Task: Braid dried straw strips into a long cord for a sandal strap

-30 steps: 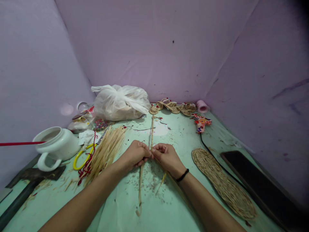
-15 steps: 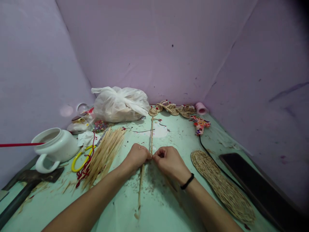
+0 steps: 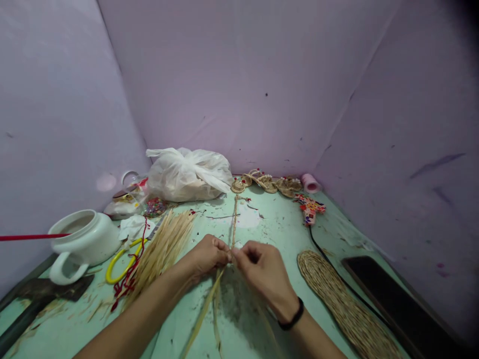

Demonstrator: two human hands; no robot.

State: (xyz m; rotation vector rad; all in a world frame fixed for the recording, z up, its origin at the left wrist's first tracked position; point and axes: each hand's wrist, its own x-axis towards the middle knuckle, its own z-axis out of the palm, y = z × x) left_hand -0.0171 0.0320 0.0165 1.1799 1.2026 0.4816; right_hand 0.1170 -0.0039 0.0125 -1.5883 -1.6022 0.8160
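My left hand (image 3: 207,256) and my right hand (image 3: 262,269) meet at the middle of the green table (image 3: 269,229), both pinched on the near end of a thin braided straw cord (image 3: 234,219). The cord runs straight away from me to a small coil at the back. Loose straw strands (image 3: 209,304) hang from the pinch toward me. My right wrist wears a black band. A bundle of straw stalks (image 3: 164,244) lies just left of my left hand.
A woven oval sole (image 3: 344,304) lies to the right, with a black cable and a patterned glue gun (image 3: 310,207) beyond it. A dark phone (image 3: 396,299) sits far right. At left are a white jug (image 3: 84,239), yellow-handled scissors (image 3: 119,257), red thread, a white plastic bag (image 3: 189,172). Small woven sandals (image 3: 269,182) and pink spool at the back.
The view has tilted up slightly, so everything sits lower in frame. My hands stay pinched together on the cord; the loose strands below them have swung left and spread.
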